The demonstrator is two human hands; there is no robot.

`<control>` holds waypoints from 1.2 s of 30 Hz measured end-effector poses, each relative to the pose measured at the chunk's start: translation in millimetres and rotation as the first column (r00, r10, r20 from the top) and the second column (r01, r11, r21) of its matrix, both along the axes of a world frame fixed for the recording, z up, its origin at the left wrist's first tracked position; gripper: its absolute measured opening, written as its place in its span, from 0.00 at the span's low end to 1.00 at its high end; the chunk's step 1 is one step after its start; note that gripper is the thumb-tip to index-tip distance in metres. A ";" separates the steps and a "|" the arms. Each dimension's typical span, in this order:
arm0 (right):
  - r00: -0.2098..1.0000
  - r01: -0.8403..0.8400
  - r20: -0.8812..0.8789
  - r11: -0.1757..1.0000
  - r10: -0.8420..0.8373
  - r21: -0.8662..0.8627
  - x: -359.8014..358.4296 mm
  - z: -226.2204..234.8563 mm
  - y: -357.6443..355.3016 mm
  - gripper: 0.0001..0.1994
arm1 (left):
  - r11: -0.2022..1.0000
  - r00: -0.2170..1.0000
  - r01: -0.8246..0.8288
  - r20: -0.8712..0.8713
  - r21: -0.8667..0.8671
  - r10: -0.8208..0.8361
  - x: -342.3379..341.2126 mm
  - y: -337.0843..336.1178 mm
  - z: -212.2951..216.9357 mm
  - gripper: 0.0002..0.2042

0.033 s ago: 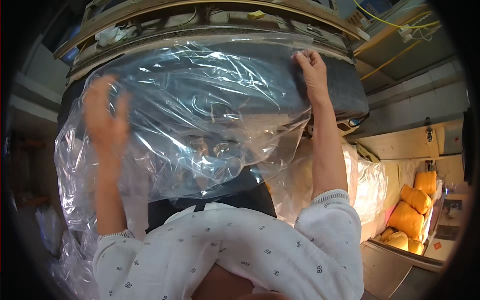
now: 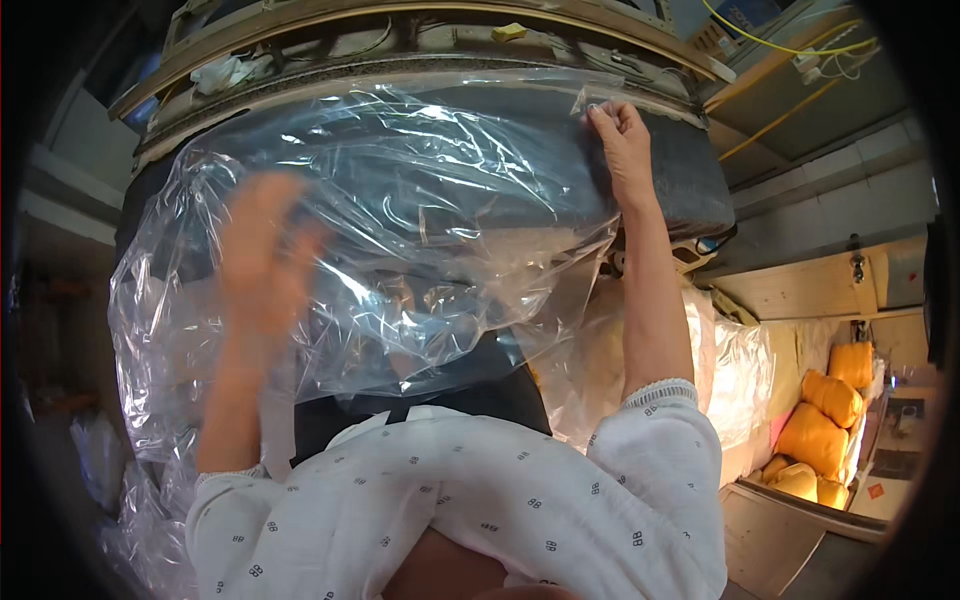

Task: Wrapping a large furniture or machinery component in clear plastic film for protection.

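Observation:
A large clear plastic sheet [image 2: 455, 200] lies crumpled over the dark padded bench [image 2: 690, 185] and drapes down toward my lap. At the far right, my right hand [image 2: 625, 150] pinches the sheet's edge between thumb and fingertips. My left hand [image 2: 265, 255] is over the left part of the sheet, blurred by motion. Its thumb looks apart from the other fingers, and nothing shows in its grasp.
A wooden rail [image 2: 420, 12] runs along the far side, with a small yellow block [image 2: 508, 32] and a white crumpled bag [image 2: 222, 73] beside it. Orange bundles [image 2: 815, 430] fill a box at the right. More clear plastic [image 2: 155, 540] hangs low at the left.
My left hand has moved right and a little nearer to me across the sheet. The right hand keeps its pinch in nearly the same place.

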State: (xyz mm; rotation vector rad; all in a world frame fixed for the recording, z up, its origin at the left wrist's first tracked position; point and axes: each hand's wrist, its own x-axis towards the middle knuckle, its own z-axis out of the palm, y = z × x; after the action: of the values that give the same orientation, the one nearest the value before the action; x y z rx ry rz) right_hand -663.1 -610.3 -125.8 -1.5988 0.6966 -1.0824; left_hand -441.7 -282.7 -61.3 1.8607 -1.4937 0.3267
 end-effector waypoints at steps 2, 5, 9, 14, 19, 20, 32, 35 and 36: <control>0.999 -0.022 0.030 1.000 0.022 0.009 8.6 1.6 4.6 0.06 | 0.867 0.918 0.392 -0.066 0.307 -0.392 -66.3 2.6 -10.2 0.27; 1.000 -0.001 0.011 0.995 0.000 0.100 13.9 12.5 15.8 0.07 | 0.860 0.885 0.336 0.183 0.385 -0.428 -114.9 -3.6 -73.0 0.24; 0.996 0.057 -0.058 0.964 -0.074 -0.260 21.0 29.7 20.2 0.07 | 0.702 0.852 0.433 -0.003 0.565 -0.523 -75.6 -12.8 -116.5 0.13; 0.984 -0.160 -0.113 0.959 0.136 -0.235 23.6 67.3 35.7 0.07 | 0.988 0.369 0.026 -0.917 -0.153 -0.152 5.7 68.8 -41.9 0.10; 0.650 -0.748 -0.251 0.663 0.717 -0.043 52.7 116.2 143.1 0.07 | 0.672 0.337 -0.641 -0.922 -0.371 -0.188 139.9 227.6 41.7 0.12; 0.696 -0.701 -0.274 0.711 0.664 -0.059 56.2 120.9 164.0 0.07 | 0.652 0.352 -0.658 -0.919 -0.377 -0.176 141.0 240.9 50.6 0.12; 0.883 -0.470 -0.267 0.752 0.387 -0.462 41.8 146.4 218.5 0.03 | 0.904 0.825 0.360 0.373 0.231 -0.424 -26.8 16.9 140.0 0.17; 0.892 -0.439 -0.295 0.813 0.343 -0.383 25.3 148.2 217.4 0.05 | 0.894 0.903 0.381 0.113 0.237 -0.415 -36.6 6.5 128.8 0.07; 0.898 -0.427 -0.277 0.830 0.343 -0.358 20.7 145.5 214.7 0.05 | 0.880 0.901 0.427 -0.012 0.208 -0.435 -35.4 0.8 124.7 0.07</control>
State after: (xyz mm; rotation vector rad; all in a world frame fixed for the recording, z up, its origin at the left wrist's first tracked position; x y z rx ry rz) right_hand -642.4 -395.6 19.7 -2.1270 0.2495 -0.7980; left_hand -477.1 -282.0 63.4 1.6141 -1.9759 -0.0112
